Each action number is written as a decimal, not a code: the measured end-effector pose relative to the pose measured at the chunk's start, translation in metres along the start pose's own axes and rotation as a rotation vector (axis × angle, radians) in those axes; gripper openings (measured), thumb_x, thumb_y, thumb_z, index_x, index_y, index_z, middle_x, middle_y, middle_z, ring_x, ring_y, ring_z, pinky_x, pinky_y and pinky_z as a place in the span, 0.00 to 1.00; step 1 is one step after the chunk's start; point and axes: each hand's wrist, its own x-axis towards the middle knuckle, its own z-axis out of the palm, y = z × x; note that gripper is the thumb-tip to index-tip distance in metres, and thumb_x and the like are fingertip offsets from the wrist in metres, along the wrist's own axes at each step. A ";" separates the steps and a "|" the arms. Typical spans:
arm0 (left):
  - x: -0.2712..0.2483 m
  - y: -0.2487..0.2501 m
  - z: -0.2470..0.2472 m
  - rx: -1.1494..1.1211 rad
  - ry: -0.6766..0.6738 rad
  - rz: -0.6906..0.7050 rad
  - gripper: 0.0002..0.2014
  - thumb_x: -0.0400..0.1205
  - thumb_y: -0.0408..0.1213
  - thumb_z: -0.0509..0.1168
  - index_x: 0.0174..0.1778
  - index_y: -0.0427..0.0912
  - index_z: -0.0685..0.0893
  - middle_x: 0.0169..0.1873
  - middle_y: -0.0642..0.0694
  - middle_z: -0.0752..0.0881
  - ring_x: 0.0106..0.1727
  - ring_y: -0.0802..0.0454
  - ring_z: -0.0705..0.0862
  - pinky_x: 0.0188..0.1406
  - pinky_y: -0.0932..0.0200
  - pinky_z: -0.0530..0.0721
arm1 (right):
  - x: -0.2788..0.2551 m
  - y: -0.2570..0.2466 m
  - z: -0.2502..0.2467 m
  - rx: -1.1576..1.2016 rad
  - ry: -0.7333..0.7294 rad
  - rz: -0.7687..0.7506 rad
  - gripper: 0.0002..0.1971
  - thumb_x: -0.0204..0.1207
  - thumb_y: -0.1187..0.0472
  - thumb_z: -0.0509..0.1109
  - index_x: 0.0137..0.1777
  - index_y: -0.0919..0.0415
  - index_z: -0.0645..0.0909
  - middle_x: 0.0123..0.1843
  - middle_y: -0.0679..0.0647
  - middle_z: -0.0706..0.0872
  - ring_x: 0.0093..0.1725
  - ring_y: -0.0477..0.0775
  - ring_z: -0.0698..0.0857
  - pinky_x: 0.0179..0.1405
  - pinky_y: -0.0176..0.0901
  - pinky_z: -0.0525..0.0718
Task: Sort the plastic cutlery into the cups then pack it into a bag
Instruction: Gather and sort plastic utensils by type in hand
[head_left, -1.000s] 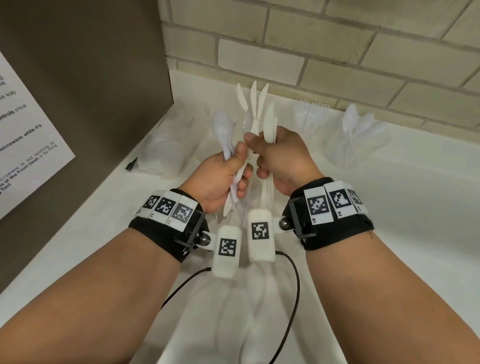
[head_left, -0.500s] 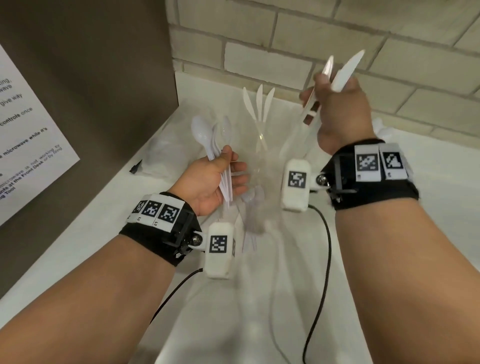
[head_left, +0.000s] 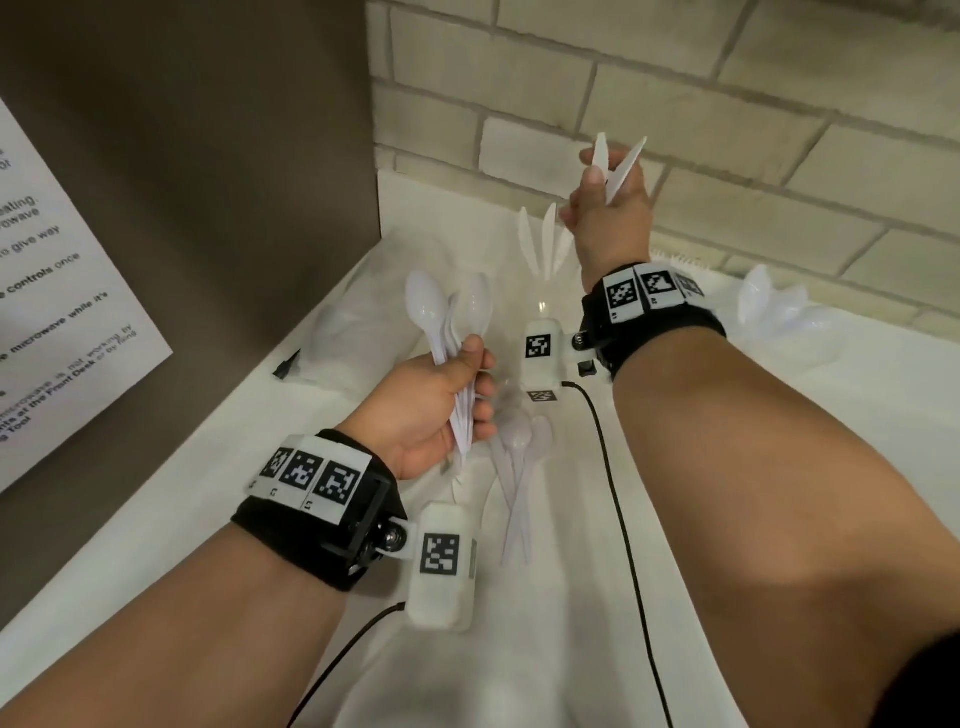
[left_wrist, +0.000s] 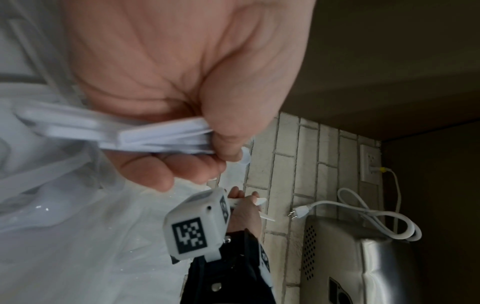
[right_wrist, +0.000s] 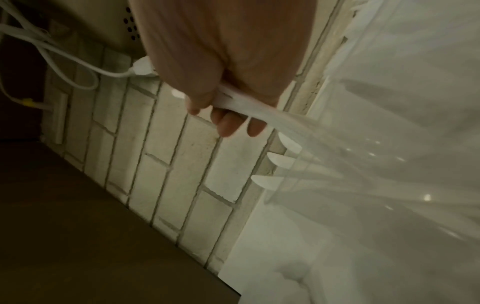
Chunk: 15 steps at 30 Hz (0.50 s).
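My left hand (head_left: 470, 374) grips a bunch of white plastic spoons (head_left: 441, 317) by their handles, bowls pointing up; the left wrist view shows the spoon handles (left_wrist: 155, 137) pinched under the thumb. My right hand (head_left: 597, 192) is raised near the brick wall and holds two white knives (head_left: 621, 166), blades up. Just below it, three knives (head_left: 543, 244) stand in a clear cup (right_wrist: 324, 174). Loose spoons (head_left: 519, 462) lie on the white counter between my arms. In the right wrist view the held knives (right_wrist: 233, 98) run through my fist.
A clear cup of spoons (head_left: 769, 306) stands at the right by the wall, and fork tips (head_left: 675, 257) show behind my right wrist. A crumpled clear bag (head_left: 332, 338) lies left by the brown panel (head_left: 208, 208). A steel appliance (left_wrist: 363, 267) and white cord (left_wrist: 363, 211) sit further along.
Both hands held one mixed bundle. My right hand has pulled two knives out and lifted them up and right toward the wall. My left hand keeps the spoons.
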 end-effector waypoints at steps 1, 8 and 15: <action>0.001 0.000 -0.001 0.000 -0.003 -0.004 0.13 0.84 0.48 0.59 0.41 0.43 0.79 0.27 0.49 0.77 0.23 0.55 0.76 0.25 0.59 0.80 | 0.001 0.005 0.000 -0.025 -0.024 0.042 0.12 0.84 0.60 0.58 0.64 0.58 0.76 0.41 0.50 0.81 0.33 0.44 0.82 0.46 0.46 0.85; 0.000 -0.005 0.004 -0.005 -0.024 -0.016 0.13 0.84 0.48 0.60 0.41 0.43 0.79 0.27 0.49 0.77 0.23 0.55 0.76 0.26 0.59 0.80 | 0.005 -0.001 -0.013 -0.171 -0.061 0.136 0.26 0.82 0.54 0.65 0.78 0.58 0.67 0.63 0.52 0.84 0.62 0.49 0.82 0.66 0.42 0.77; -0.006 -0.006 0.011 0.038 -0.070 -0.002 0.13 0.85 0.48 0.59 0.41 0.43 0.80 0.27 0.50 0.79 0.25 0.55 0.78 0.29 0.58 0.81 | -0.004 -0.016 -0.023 -0.144 -0.031 0.040 0.21 0.82 0.62 0.65 0.74 0.61 0.73 0.71 0.54 0.81 0.70 0.48 0.78 0.74 0.46 0.75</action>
